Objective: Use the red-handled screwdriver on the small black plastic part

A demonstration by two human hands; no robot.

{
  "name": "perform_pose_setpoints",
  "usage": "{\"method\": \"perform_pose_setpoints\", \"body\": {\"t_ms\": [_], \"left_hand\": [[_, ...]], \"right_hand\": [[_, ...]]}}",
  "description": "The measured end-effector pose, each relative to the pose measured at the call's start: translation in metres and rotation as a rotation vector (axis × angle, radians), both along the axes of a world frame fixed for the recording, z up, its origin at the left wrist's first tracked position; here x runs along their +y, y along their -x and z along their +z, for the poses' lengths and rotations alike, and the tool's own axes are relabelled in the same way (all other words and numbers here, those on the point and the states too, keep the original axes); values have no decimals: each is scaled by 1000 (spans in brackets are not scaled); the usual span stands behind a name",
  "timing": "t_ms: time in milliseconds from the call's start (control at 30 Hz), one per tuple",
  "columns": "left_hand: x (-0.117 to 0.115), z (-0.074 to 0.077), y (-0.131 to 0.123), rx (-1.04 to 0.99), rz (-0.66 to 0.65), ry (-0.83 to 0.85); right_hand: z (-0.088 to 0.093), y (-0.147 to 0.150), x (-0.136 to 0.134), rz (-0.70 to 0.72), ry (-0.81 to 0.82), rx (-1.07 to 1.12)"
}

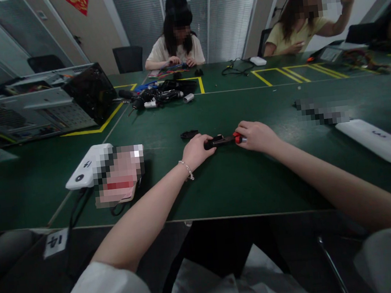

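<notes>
My left hand (198,153), a bracelet at its wrist, is closed around the left end of a dark, elongated part (221,141) just above the green table. From the other side, my right hand (259,135) pinches a small red-ended piece (238,137) that meets the right end of the dark part. Whether the red piece belongs to that part or is a separate tool, I cannot tell. Just beyond my left hand lies a small black piece (189,134) on the tabletop.
Left of my arm are a white power bank (89,167) and a phone (121,175) with cables. Another white power bank (378,139) lies right. An opened computer case (37,105) stands far left, near piled power tools (158,94). Two people sit across the table (255,182).
</notes>
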State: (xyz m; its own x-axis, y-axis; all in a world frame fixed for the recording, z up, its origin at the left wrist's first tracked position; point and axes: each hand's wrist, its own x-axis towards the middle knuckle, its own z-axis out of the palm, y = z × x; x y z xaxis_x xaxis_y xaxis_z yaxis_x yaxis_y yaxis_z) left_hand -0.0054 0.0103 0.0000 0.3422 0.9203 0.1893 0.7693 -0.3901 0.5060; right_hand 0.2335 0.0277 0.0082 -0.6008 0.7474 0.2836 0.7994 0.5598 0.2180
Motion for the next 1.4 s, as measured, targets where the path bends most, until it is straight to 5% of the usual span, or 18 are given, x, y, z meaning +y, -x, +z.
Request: {"method": "perform_pose_setpoints", "body": {"t_ms": [1400], "left_hand": [[-1, 1, 0, 2, 7, -4]], "right_hand": [[-1, 1, 1, -29, 12, -59]]}}
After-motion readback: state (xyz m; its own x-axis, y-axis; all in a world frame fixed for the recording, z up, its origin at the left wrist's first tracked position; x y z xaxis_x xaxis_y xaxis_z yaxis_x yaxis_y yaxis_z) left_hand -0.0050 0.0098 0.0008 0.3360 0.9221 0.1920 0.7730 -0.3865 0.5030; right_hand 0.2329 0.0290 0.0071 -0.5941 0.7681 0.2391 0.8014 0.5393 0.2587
